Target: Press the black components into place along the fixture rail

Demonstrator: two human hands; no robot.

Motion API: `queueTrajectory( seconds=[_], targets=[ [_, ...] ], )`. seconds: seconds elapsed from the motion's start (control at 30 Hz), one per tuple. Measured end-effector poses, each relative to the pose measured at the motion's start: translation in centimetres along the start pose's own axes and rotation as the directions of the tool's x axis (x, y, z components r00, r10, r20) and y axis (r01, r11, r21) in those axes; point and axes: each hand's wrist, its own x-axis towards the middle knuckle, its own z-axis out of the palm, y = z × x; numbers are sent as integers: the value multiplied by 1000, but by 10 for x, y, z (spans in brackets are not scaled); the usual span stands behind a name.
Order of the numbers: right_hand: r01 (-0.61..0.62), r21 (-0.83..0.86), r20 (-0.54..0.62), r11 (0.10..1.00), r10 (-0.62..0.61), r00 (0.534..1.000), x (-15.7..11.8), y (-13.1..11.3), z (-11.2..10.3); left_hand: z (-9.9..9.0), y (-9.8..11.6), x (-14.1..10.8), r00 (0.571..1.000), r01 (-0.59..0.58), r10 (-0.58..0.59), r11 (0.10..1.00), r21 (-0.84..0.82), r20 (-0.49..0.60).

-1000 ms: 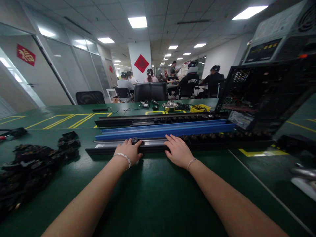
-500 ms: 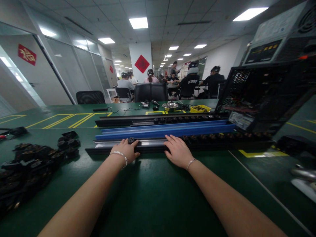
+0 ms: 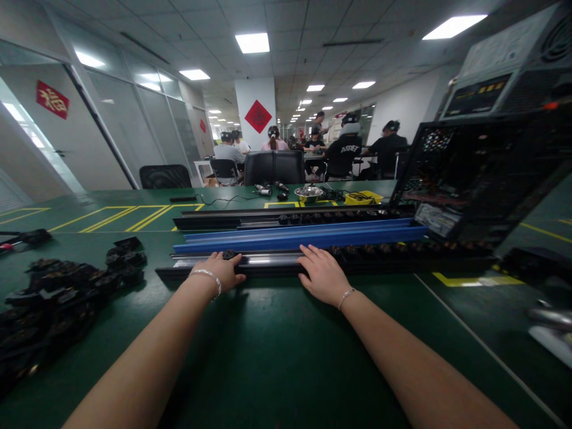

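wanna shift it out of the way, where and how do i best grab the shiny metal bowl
I'd pinch the near rim of the metal bowl, coming from above on your side: it sits upright with a wide round rim, while cables crowd its right and a small black item lies to its left.

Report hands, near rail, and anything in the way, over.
Left hand at small part on near rail. Right hand on rail, between small part and parts row. Blue rail just beyond.
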Motion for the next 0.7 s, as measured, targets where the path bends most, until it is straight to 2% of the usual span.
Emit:
queueTrajectory(
  seconds=[0.47,0.7],
  targets=[
    [1,12,-5,1000,0,1000,0,1,1,-9,-9,-3,993,66,-68,998,22,96],
    [3,23,-17,1000,-3,1000,0,2,2,-11,-17,-3,995,40,-42,999,20,95]
  ],
)
